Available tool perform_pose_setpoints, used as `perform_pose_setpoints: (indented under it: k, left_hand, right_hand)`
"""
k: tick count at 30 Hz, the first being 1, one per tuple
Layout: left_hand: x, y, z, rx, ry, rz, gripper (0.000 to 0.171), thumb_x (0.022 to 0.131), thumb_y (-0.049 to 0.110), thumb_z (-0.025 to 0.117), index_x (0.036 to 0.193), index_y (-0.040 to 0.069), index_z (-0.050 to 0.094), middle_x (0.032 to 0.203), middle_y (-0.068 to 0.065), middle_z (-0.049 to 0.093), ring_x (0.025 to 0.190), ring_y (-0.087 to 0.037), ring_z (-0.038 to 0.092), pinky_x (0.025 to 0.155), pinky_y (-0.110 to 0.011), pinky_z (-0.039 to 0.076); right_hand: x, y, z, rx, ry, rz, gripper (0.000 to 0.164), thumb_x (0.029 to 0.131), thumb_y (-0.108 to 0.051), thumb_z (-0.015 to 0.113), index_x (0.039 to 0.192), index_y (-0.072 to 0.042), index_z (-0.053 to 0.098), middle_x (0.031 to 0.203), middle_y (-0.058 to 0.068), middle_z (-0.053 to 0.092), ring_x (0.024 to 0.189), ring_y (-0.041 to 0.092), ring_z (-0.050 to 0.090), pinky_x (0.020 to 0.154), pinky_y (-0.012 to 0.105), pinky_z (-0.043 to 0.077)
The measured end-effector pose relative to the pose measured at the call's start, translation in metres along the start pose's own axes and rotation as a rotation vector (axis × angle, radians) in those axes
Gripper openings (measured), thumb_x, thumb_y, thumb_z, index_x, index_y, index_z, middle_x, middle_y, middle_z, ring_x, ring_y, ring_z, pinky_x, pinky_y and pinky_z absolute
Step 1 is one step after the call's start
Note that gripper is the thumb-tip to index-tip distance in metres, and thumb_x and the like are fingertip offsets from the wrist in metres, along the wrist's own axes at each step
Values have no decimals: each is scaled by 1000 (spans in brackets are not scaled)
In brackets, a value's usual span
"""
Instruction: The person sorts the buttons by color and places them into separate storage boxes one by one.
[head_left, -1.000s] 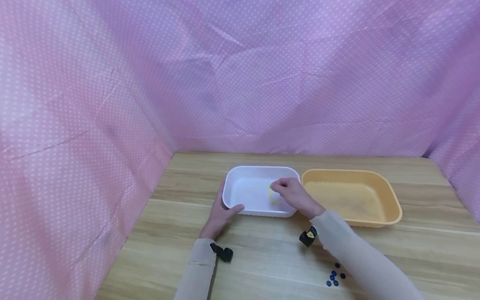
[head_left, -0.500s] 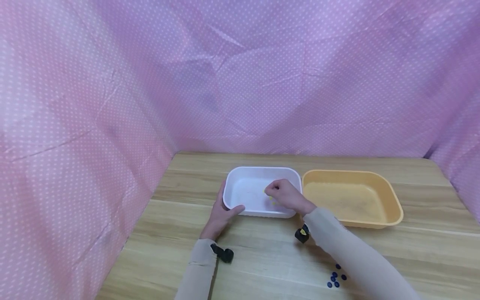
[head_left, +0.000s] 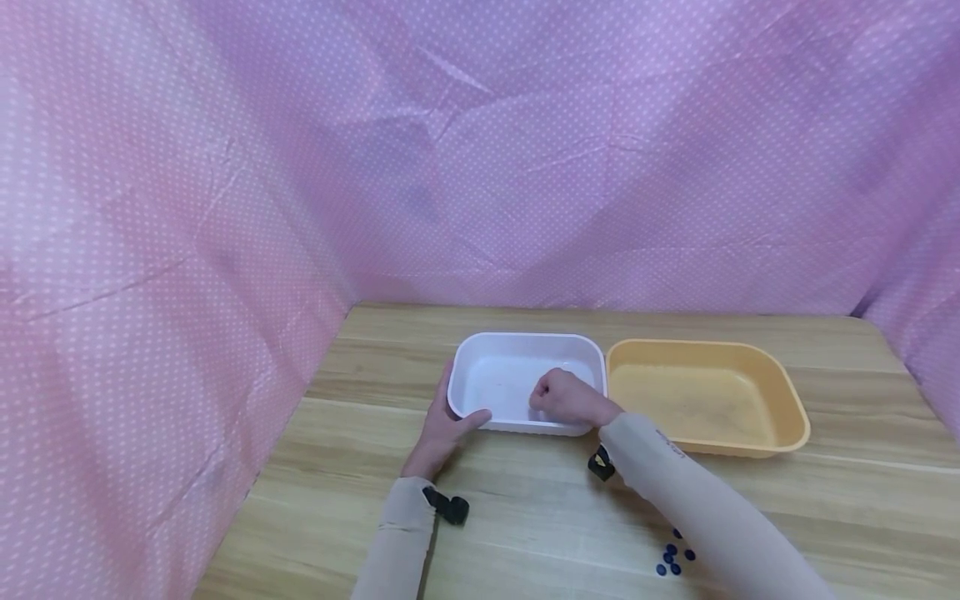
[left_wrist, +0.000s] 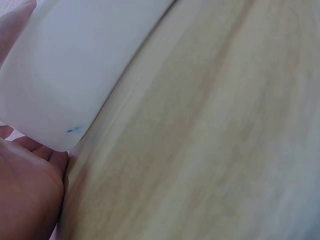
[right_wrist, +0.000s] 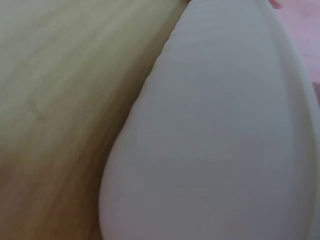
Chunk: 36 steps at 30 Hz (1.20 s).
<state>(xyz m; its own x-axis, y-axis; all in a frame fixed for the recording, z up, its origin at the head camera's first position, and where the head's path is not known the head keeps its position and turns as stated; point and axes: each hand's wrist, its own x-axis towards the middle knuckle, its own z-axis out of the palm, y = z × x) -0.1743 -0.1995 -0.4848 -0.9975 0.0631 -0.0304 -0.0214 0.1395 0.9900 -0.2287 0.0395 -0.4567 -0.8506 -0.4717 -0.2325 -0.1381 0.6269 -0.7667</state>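
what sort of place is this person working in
Probably a makeshift, curtained-off recording booth: pink dotted cloth hangs behind and beside a wood-grain table, and small black devices are strapped to both wrists.

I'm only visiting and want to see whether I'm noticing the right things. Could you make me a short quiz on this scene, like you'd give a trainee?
1. Which hand holds the left end of the white tub?
2. True or false: the small dark blue discs lie inside the orange tub.
3. The cloth behind the table is: A) plain green; B) pink and purple with pale dots; C) striped blue and white.

Key:
1. The left hand; the right hand reaches into the tub, fingers curled.
2. False: they lie on the table.
3. B.
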Motion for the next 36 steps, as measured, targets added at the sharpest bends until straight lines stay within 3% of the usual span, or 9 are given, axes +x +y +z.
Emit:
perform_pose_setpoints:
  k: [9, 18, 36]
  left_hand:
    - [11, -28, -1, -14, 18, 34, 109, 78, 10, 82, 158, 22, 7, 160, 5, 20, 141, -20, 29, 115, -39, 24]
    - [11, -29, 0, -34, 29, 58, 109, 77, 11, 83, 158, 19, 10, 158, 5, 24, 138, -21, 33, 114, -40, 26]
    - [10, -25, -2, -43, 16, 35, 112, 75, 20, 85, 158, 19, 9, 158, 1, 24, 138, -25, 33, 114, -41, 27]
  right_hand:
    - [6, -2, 5, -140, -32, 73, 12, 84, -9, 62, 74, -12, 69, 72, -2, 62, 67, 15, 54, 65, 29, 46]
    - [5, -5, 4, -202, -38, 103, 8, 85, -13, 64, 79, -10, 69, 72, -2, 63, 66, 16, 55, 60, 28, 46]
    - [9, -1, 4, -256, -13, 118, 11, 87, -15, 64, 81, -10, 70, 73, -2, 63, 69, 15, 56, 63, 29, 46]
